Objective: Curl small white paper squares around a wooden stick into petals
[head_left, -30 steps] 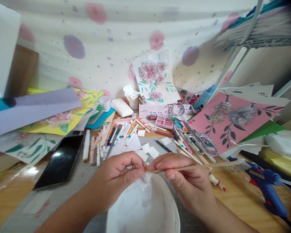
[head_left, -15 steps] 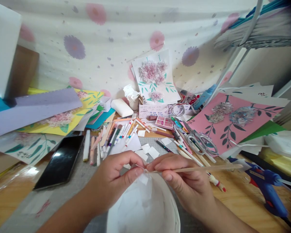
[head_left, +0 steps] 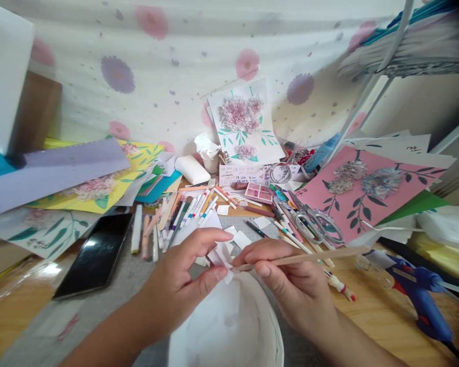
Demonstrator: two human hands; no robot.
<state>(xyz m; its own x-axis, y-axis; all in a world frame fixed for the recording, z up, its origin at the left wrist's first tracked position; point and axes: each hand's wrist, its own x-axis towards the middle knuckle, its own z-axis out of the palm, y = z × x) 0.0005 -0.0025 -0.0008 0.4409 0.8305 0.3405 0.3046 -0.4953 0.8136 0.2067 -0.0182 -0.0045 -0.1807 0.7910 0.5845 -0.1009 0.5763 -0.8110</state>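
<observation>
Between the thumb and fingers of my left hand [head_left: 189, 278] is a small folded piece of white tissue paper [head_left: 221, 259], its edges flaring. My right hand [head_left: 286, 275] pinches a thin flat wooden stick [head_left: 317, 256], which points out to the right. The stick's left tip meets the paper, or lies right beside it. Below both hands stands a white bowl [head_left: 229, 326]; its near part runs out of view. Small white paper squares [head_left: 241, 239] lie on the grey mat just beyond my fingers.
A black phone [head_left: 95, 255] lies on the left, near several markers [head_left: 183, 216]. On the right are scissors [head_left: 317, 227], a blue glue gun [head_left: 416, 290] and a pink flower picture [head_left: 382, 188]. At the back stands a white sheet with paper flowers [head_left: 247, 127].
The paper at my left fingertips now stands up and spreads between thumb and forefinger, where it hung below before. My left forefinger has lifted, and the stick's right end has tilted slightly upward.
</observation>
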